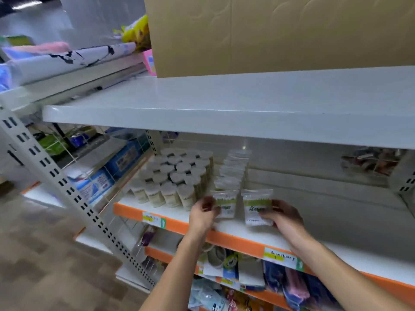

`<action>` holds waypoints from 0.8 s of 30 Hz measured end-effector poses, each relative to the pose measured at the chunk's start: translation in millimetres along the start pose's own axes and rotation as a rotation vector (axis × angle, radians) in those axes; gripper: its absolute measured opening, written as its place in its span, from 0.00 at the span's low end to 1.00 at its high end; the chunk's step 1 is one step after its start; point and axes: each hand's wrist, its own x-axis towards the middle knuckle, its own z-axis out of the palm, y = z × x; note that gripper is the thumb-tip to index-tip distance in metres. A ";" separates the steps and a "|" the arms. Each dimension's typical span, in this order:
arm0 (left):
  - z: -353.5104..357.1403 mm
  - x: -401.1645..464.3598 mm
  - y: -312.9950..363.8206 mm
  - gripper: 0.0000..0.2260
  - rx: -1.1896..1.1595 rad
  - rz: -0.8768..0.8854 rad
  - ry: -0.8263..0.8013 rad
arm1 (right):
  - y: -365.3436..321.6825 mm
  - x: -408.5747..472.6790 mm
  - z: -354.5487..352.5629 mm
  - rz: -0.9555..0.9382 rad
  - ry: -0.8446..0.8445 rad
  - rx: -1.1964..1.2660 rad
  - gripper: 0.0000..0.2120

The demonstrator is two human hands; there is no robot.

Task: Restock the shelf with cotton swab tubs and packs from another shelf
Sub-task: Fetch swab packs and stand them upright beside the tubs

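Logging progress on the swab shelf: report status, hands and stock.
Left hand holds one swab pack upright at the shelf front. Right hand grips a second pack beside it. Tubs stand left. Nothing blocking.

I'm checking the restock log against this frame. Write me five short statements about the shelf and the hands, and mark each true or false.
1. The right hand grips a cotton swab pack at the front of the shelf. True.
2. The left hand hangs idle below the shelf. False: it holds another swab pack, at the front of a row of packs.
3. The cotton swab tubs stand to the right of the packs. False: they are grouped to the left.
4. A cardboard box sits on the shelf above. True.
5. The shelf's front edge is blue. False: it is orange, with price tags.
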 end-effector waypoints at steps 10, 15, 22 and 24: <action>-0.4 20.5 -10.2 0.16 0.073 0.090 -0.006 | 3.6 9.5 22.7 -0.005 0.026 0.027 0.12; 1.6 23.6 -9.7 0.15 0.077 0.126 -0.006 | 1.1 12.0 31.1 -0.009 0.038 0.049 0.11; 1.7 20.9 -12.2 0.17 0.058 0.190 -0.039 | 12.9 10.1 47.4 -0.038 0.031 0.071 0.17; 0.3 18.7 -12.4 0.18 0.058 0.207 -0.053 | 17.6 9.7 53.3 -0.045 0.019 0.058 0.18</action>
